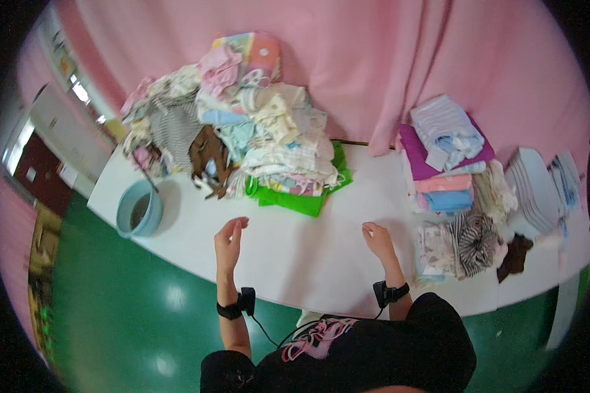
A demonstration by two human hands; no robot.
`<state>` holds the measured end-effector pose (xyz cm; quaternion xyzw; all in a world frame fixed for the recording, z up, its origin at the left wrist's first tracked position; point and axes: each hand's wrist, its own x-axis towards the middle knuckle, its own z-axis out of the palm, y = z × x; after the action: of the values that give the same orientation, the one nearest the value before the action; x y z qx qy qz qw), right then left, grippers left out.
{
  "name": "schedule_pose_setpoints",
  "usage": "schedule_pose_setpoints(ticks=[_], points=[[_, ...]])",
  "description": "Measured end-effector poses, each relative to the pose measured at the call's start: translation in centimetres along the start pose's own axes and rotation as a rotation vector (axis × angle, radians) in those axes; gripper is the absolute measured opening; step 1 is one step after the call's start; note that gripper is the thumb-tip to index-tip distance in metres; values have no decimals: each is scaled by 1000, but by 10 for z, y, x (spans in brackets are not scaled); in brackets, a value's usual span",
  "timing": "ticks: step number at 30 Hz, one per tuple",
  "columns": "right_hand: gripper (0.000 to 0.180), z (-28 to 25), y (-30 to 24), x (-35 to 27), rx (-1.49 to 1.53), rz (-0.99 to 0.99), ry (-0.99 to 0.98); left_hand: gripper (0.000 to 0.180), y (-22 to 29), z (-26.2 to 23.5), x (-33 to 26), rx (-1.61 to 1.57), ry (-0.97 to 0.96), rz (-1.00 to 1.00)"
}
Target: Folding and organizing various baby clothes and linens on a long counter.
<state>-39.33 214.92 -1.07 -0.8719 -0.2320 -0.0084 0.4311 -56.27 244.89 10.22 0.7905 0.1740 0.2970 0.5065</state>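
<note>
This looks like a work room (131,288). A pink curtain (347,59) hangs behind the far edge of a long white table (288,252). A big heap of clothes (272,121) sits by that edge, and folded clothes (447,185) sit near the right edge. The floor (111,314) is shiny green. A blue bucket (155,213) stands near the left edge.

Jumbled clothes pile (237,134), seemingly unfolded

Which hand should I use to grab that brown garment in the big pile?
Left, I'd say. Your left hand looks empty and is close to the brown garment; your right hand is farther off, nearer the folded stack.
</note>
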Motion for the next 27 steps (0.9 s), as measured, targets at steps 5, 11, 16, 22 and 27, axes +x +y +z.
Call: schedule_pose_setpoints(ticks=[5, 11, 16, 22, 27], points=[[18, -1, -7, -13, -40, 4, 113, 25, -37, 43, 14, -56, -295, -46], [14, -57, -4, -63, -183, 155, 410, 28, -51, 128, 18, -367, -564, -135], [13, -117, 6, -163, -92, 433, 706, 27, -24, 217, -16, -407, -928, -147], [15, -159, 53, -248, -230, 630, 965, 30, -8, 272, -71, -202, -1101, -139], [14, -206, 98, -256, -180, 601, 937, 45, -6, 320, -109, -212, -1070, -542]])
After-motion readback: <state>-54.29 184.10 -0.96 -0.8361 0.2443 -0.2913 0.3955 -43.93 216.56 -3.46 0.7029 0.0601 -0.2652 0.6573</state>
